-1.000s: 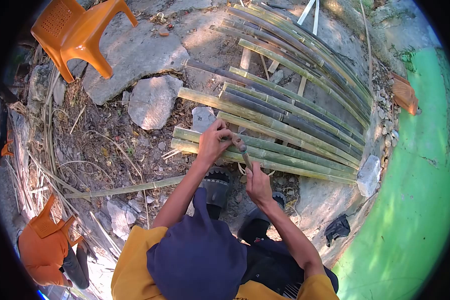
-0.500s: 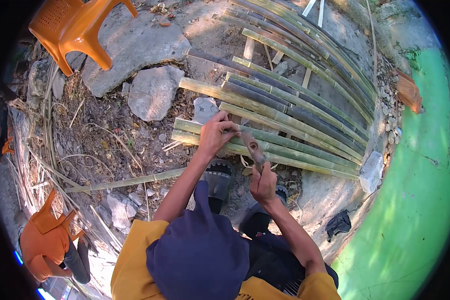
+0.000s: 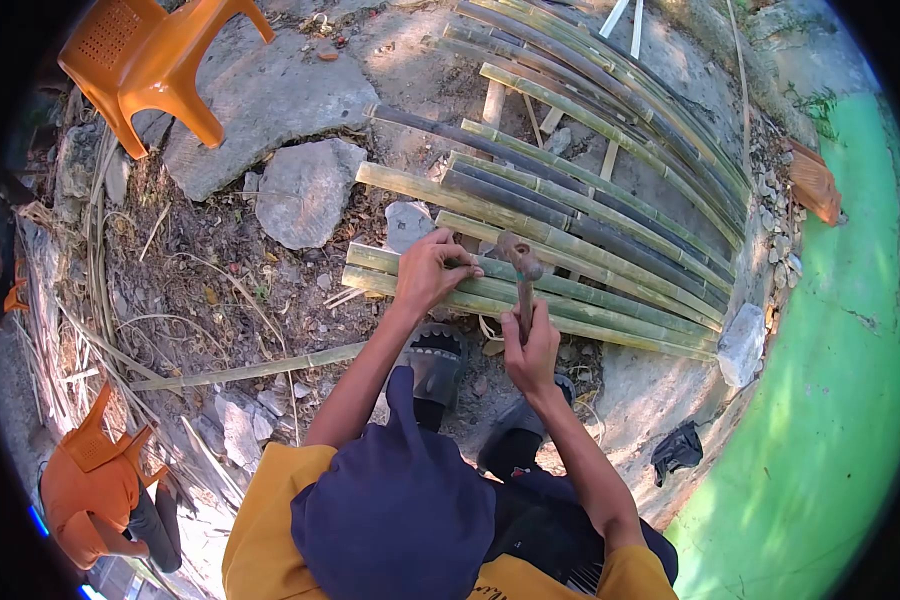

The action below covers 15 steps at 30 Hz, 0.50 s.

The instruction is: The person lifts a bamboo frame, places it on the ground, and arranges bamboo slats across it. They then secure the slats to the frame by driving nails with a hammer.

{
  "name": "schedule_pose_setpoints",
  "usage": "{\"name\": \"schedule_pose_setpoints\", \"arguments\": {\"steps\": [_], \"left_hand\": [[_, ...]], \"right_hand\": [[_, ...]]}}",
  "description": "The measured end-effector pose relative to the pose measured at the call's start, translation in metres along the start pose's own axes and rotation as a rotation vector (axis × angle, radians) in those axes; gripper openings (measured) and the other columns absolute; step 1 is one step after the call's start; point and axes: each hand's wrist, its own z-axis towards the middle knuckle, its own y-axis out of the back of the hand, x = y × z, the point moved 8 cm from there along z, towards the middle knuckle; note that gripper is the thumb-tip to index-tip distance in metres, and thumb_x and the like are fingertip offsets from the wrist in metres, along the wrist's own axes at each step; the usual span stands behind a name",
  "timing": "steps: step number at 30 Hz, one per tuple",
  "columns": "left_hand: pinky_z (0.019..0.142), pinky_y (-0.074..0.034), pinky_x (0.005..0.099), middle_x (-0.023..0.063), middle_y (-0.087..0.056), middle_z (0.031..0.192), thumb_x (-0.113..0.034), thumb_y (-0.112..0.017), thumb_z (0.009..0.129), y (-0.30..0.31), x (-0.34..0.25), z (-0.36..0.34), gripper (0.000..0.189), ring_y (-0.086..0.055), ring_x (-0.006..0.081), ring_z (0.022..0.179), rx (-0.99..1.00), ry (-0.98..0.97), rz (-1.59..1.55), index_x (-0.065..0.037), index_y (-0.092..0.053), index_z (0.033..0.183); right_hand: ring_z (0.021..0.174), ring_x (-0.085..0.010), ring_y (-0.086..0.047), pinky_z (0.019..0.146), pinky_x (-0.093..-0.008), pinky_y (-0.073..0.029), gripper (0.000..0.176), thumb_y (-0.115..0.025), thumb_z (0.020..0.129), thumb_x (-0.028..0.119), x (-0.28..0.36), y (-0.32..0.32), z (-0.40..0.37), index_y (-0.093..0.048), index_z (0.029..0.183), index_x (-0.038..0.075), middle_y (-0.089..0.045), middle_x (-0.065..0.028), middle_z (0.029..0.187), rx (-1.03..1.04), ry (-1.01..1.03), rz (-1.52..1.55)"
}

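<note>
In the head view, my left hand (image 3: 432,268) is over the near ends of the green bamboo strips (image 3: 610,308), its thumb and fingertips pinched together; whether something thin sits between them is too small to tell. My right hand (image 3: 533,345) is closed round the handle of a hammer (image 3: 523,262), whose head is raised just beside my left hand, above the bamboo. The strips lie side by side on the ground in front of me, fanned out at the near ends and drawn close together toward a pale stone (image 3: 741,345). More long bamboo pieces (image 3: 620,150) lie beyond them. My boots (image 3: 437,360) are below my hands. An orange plastic chair (image 3: 155,65) stands at the upper left, a person in orange (image 3: 90,500) is at the lower left, and a black plastic bag (image 3: 677,452) lies at the right, near a green surface (image 3: 800,400)
</note>
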Motion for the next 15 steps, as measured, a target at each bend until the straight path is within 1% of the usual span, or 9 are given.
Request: {"name": "schedule_pose_setpoints", "arguments": {"steps": [1, 3, 4, 6, 9, 10, 12, 15], "left_hand": [[0.066, -0.049, 0.0406, 0.0037, -0.058, 0.077, -0.027, -0.091, 0.070, -0.001, 0.001, 0.000, 0.021, -0.063, 0.0247, 0.075, 0.000, -0.002, 0.000, -0.015, -0.081, 0.084], [0.067, -0.050, 0.0408, 0.0038, -0.059, 0.079, -0.028, -0.091, 0.069, -0.002, 0.003, 0.000, 0.023, -0.064, 0.0246, 0.078, -0.005, -0.012, 0.031, -0.016, -0.082, 0.085], [0.067, -0.050, 0.0408, 0.0038, -0.059, 0.079, -0.028, -0.091, 0.069, -0.003, 0.003, -0.001, 0.023, -0.064, 0.0246, 0.078, -0.007, -0.012, 0.031, -0.016, -0.082, 0.085], [0.069, -0.051, 0.0402, 0.0040, -0.060, 0.080, -0.025, -0.090, 0.070, -0.002, 0.002, -0.002, 0.021, -0.065, 0.0249, 0.082, -0.017, -0.043, 0.030, -0.016, -0.082, 0.086], [0.070, -0.052, 0.0399, 0.0043, -0.061, 0.082, -0.022, -0.087, 0.071, -0.002, 0.002, -0.003, 0.018, -0.066, 0.0256, 0.085, -0.013, -0.040, 0.024, -0.015, -0.080, 0.086], [0.070, -0.052, 0.0399, 0.0043, -0.061, 0.082, -0.022, -0.087, 0.071, -0.002, 0.002, -0.002, 0.018, -0.066, 0.0256, 0.085, -0.016, -0.042, 0.025, -0.015, -0.080, 0.086], [0.066, -0.048, 0.0383, 0.0052, -0.057, 0.077, -0.014, -0.086, 0.072, 0.000, 0.000, -0.002, 0.016, -0.062, 0.0249, 0.075, -0.059, -0.074, 0.016, -0.012, -0.081, 0.087], [0.065, -0.048, 0.0384, 0.0068, -0.058, 0.079, -0.015, -0.086, 0.072, 0.000, 0.000, -0.003, 0.016, -0.062, 0.0258, 0.076, -0.056, -0.097, 0.031, -0.011, -0.080, 0.086]], "right_hand": [[0.051, -0.0176, -0.050, 0.051, -0.0348, -0.040, 0.021, -0.067, 0.101, 0.018, 0.000, -0.003, 0.008, -0.054, 0.104, 0.002, -0.052, -0.0071, 0.062, -0.001, 0.001, 0.000], [0.051, -0.0149, -0.044, 0.050, -0.0344, -0.036, 0.027, -0.074, 0.098, 0.020, -0.007, -0.009, 0.024, -0.053, 0.099, 0.002, -0.047, -0.0040, 0.059, -0.045, -0.066, 0.013], [0.051, -0.0149, -0.044, 0.050, -0.0344, -0.036, 0.027, -0.074, 0.098, 0.020, -0.006, -0.013, 0.030, -0.053, 0.099, 0.002, -0.047, -0.0040, 0.059, -0.045, -0.064, 0.013], [0.051, -0.0148, -0.042, 0.050, -0.0351, -0.036, 0.030, -0.078, 0.094, 0.021, -0.009, -0.023, 0.042, -0.054, 0.096, 0.003, -0.045, -0.0033, 0.058, -0.069, -0.131, 0.028], [0.051, -0.0157, -0.042, 0.051, -0.0366, -0.037, 0.030, -0.079, 0.093, 0.020, -0.007, -0.034, 0.054, -0.054, 0.095, 0.003, -0.045, -0.0039, 0.058, -0.081, -0.105, -0.006], [0.051, -0.0157, -0.042, 0.051, -0.0366, -0.037, 0.030, -0.079, 0.093, 0.020, -0.009, -0.037, 0.056, -0.054, 0.095, 0.003, -0.045, -0.0039, 0.058, -0.081, -0.101, -0.005], [0.051, -0.0167, -0.043, 0.051, -0.0382, -0.037, 0.030, -0.080, 0.092, 0.019, -0.011, -0.041, 0.059, -0.054, 0.095, 0.003, -0.045, -0.0045, 0.058, -0.088, -0.099, -0.019], [0.051, -0.0175, -0.043, 0.051, -0.0386, -0.038, 0.029, -0.079, 0.092, 0.018, -0.010, -0.042, 0.060, -0.055, 0.096, 0.002, -0.045, -0.0049, 0.058, -0.101, -0.102, -0.021]]}}
